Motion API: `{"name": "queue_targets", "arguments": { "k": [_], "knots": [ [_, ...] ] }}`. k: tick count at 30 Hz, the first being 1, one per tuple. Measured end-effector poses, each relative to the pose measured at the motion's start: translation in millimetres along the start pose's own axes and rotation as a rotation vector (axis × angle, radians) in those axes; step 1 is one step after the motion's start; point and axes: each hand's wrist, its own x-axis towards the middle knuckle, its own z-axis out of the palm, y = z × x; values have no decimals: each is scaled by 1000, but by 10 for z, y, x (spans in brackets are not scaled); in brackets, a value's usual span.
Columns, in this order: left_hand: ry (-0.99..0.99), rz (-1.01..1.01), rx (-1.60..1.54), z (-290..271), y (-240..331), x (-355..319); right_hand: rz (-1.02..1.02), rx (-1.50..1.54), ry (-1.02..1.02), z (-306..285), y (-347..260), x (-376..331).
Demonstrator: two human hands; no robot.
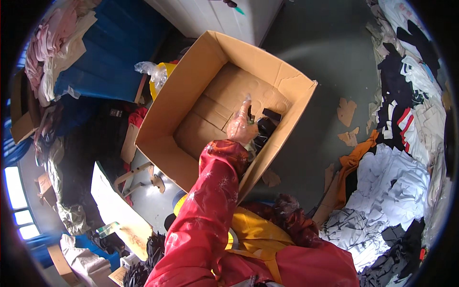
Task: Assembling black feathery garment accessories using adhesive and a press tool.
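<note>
1. my left hand [240,128] is down inside the open cardboard box [186,95], nearer its right wall than its left.
2. one finger stretches out straight; the others bend in beside a glossy black bundle [264,131]. whether they close on it, i cannot tell.
3. the bundle is in the box, close by its right wall, with a small black block [271,114] at its far end.
4. i judge the work to be partway: these dark pieces are in the box, gathered to one side, while much of its brown base shows. whether it is being filled or emptied, i cannot tell, so what is left is unclear.
5. my right hand is hidden, so its grip is unknown.
6. right of the box lie torn cardboard scraps [346,111]; farther right, a white cloth heap [392,179].
</note>
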Motion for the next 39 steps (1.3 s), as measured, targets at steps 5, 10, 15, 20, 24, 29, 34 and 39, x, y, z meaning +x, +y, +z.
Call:
{"name": "queue_targets", "arguments": {
  "k": [5, 10, 15, 20, 24, 29, 34, 39],
  "knots": [
    [-93, 125, 11, -241, -98, -97, 21, 58, -40, -8, 121, 13],
    [-110, -63, -16, -330, -114, -174, 35, 230, -159, 57, 48, -10],
    [-140, -130, -26, -259, -224, -226, 122, 525, -364, 69, -136, -289],
    [-137, -170, -28, -149, -403, -304, 99, 534, -348, -69, -159, -405],
    [24, 75, -66, -148, -495, -314, -8, 200, -182, -56, -62, -295],
    [-72, 80, -120, -327, -456, -341, -197, -482, 266, 199, -69, -365],
    [-75, -13, 26, -428, -329, -384, -110, -644, 262, 314, -202, -449],
    [-122, -52, 74, -412, -357, -414, -98, -441, 290, 400, -215, -496]
  ]
}}
